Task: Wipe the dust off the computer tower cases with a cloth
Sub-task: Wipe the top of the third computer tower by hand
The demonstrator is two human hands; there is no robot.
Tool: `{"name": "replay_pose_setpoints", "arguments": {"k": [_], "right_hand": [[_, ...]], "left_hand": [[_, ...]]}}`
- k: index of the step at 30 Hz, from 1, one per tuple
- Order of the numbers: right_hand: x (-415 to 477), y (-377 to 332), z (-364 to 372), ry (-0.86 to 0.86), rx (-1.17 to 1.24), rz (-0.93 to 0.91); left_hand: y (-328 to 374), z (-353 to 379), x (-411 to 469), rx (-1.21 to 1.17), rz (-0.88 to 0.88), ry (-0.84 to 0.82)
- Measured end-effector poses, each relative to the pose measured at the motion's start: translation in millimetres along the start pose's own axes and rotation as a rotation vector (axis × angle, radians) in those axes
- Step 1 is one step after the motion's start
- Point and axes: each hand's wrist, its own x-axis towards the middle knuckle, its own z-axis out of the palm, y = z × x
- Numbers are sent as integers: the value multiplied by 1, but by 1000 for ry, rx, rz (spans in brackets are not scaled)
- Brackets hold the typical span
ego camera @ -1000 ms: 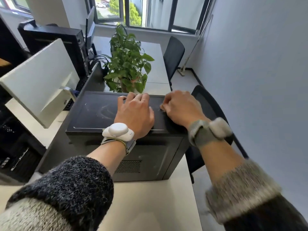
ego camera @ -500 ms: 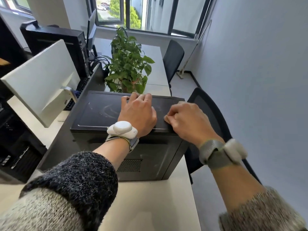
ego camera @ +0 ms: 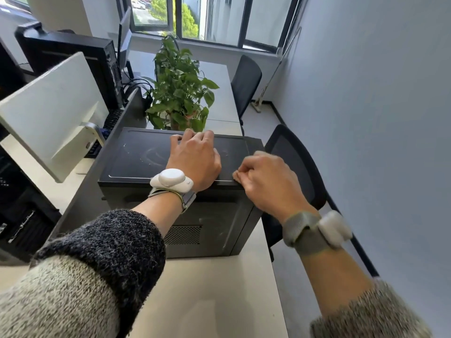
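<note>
Computer tower case [ego camera: 136, 157] on table [ego camera: 207, 289], straight ahead. Left hand [ego camera: 195, 159] flat on top panel. Right hand [ego camera: 266, 181], nearer, bunches small cloth [ego camera: 236, 176] at near-right corner (dust smears lie leftward, along panel's length).

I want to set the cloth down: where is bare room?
The white desk in front of the tower case is bare; so is the case top left of the left hand. Crowded: plant behind, right hand with cloth at the right edge.
</note>
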Motion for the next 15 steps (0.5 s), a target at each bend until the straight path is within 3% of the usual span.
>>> {"name": "replay_pose_setpoints", "arguments": {"k": [7, 15], "right_hand": [[28, -8, -6, -15, -49, 106], [-11, -13, -2, 43, -105, -1]], "left_hand": [[-2, -15, -4, -76, 62, 18], [-80, -51, -20, -1, -31, 129]]}}
